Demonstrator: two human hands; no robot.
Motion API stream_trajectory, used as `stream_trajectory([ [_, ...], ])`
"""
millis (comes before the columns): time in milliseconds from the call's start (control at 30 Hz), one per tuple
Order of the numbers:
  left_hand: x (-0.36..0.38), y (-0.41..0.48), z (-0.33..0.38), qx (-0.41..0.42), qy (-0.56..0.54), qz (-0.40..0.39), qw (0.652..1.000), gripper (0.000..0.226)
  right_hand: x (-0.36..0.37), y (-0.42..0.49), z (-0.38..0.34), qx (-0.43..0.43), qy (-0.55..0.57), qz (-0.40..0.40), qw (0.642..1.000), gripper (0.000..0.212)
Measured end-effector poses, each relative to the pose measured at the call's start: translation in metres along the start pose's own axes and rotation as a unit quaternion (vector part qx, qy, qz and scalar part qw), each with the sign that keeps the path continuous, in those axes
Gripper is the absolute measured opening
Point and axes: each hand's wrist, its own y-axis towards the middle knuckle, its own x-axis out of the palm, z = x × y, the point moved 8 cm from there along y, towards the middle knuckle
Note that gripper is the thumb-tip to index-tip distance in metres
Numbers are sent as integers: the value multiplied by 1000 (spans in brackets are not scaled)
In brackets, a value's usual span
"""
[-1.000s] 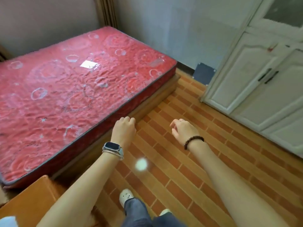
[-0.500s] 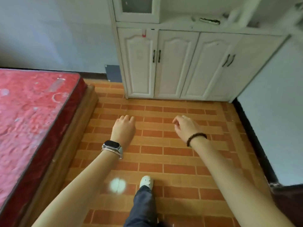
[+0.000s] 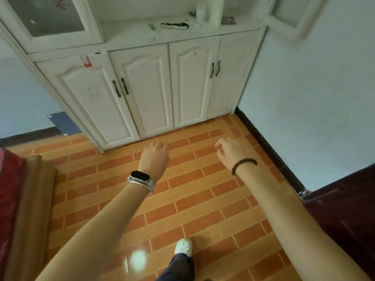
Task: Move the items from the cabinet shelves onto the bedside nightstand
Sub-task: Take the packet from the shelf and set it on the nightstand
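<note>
Floor (image 3: 203,199) takes up most of the view. It is made of smooth, shiny tiles in orange and red, laid like bricks. There is open room to walk between the bed and the wall.

The wall (image 3: 314,88) on the right is flat and pale blue, with a dark strip along its bottom edge. The cabinet (image 3: 146,88) stands at the far end of the floor, tucked into the corner against that wall. It is white, with four closed doors, curved panels and thin dark handles. The bed (image 3: 30,199) edges the floor on the left, with a brown wooden side and a red top.

The left hand (image 3: 155,157) and the right hand (image 3: 231,152) hang over the tiles in front of the cabinet, not touching it. Their fingers are loosely curled and hold nothing.

The items sit up on the cabinet's open shelf (image 3: 129,31). There is a tall white tube (image 3: 215,11), a smaller white bottle (image 3: 200,11) just beside it, and a thin black cord (image 3: 174,25) lying flat. All three look blurry.
</note>
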Motion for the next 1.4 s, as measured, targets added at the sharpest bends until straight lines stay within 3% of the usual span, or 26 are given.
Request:
stream_trajectory([
  [500,20,198,80,114,21,-8,993,13,-61,115,119,79,25,58,995,18],
  [1000,31,386,173,69,-39,58,995,22,-125,269,256,48,31,54,997,23],
  [1400,67,514,192,73,-53,54,994,25,-126,405,298,33,59,22,997,25],
])
